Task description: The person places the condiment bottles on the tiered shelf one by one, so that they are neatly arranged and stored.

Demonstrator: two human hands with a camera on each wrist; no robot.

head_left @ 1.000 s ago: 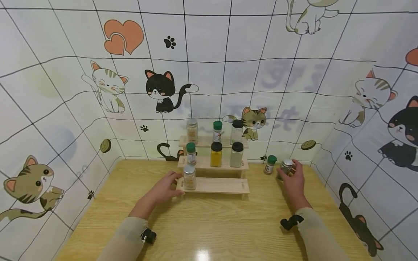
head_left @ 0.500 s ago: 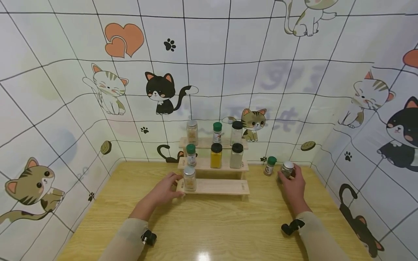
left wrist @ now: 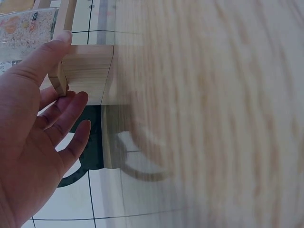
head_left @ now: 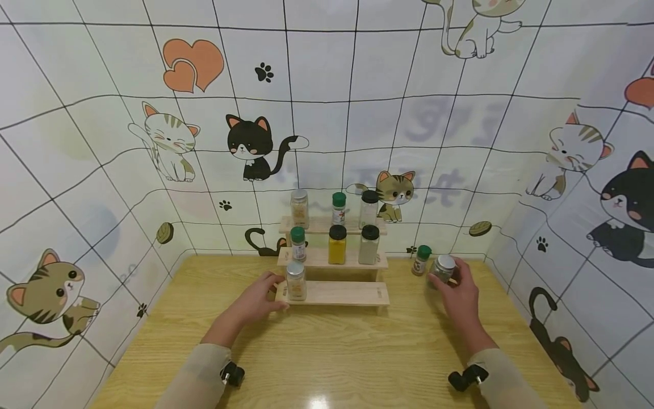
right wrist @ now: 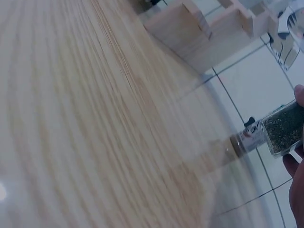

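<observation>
My left hand (head_left: 258, 299) grips the left end of the bottom board of a three-tier wooden spice rack (head_left: 342, 292). In the left wrist view the thumb lies over the board's end and the fingers are underneath. Beside that hand, a silver-lidded spice jar (head_left: 296, 282) stands on the bottom tier. My right hand (head_left: 462, 292) holds a glass spice jar (right wrist: 282, 129) of dark green dried herbs by its sides. Its silver lid faces up, and in the right wrist view its base shows above the table. A small green-capped spice jar (head_left: 421, 261) stands just left of it.
On the middle tier are a green-capped jar (head_left: 298, 244), a yellow spice jar (head_left: 337, 245) and a black-lidded jar (head_left: 369, 245). Three more jars line the top tier. Cat-printed cloth walls (head_left: 327, 125) enclose the wooden table (head_left: 327, 352) at the back and sides.
The right hand has lifted the herb jar slightly and brought it left, nearer the small green-capped jar. The left hand stays on the rack.
</observation>
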